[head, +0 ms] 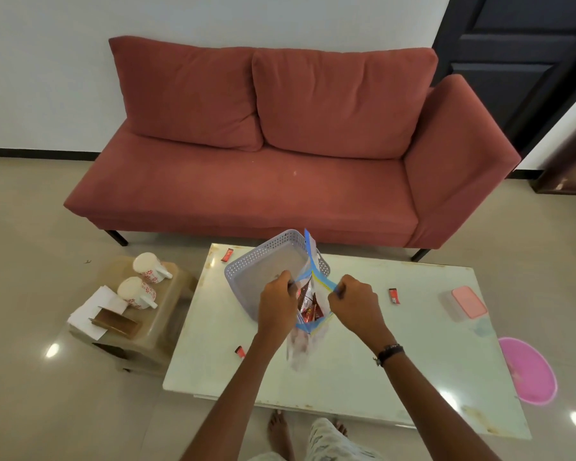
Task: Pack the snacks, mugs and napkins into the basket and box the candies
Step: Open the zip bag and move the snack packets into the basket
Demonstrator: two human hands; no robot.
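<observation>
Over the white table my left hand and my right hand each grip one side of a clear zip bag with a blue seal, holding its mouth apart. Red snack packets show inside it. A grey perforated basket stands just behind the bag. Three small red candies lie loose on the table, one at the far left corner, one by the near left edge and one on the right. A clear box with a pink lid sits at the right. Two flowered mugs and white napkins rest on a low stool at the left.
A brown napkin holder lies on the stool by the napkins. A red sofa stands behind the table. A pink round object lies on the floor at the right. My bare feet show under the table's near edge.
</observation>
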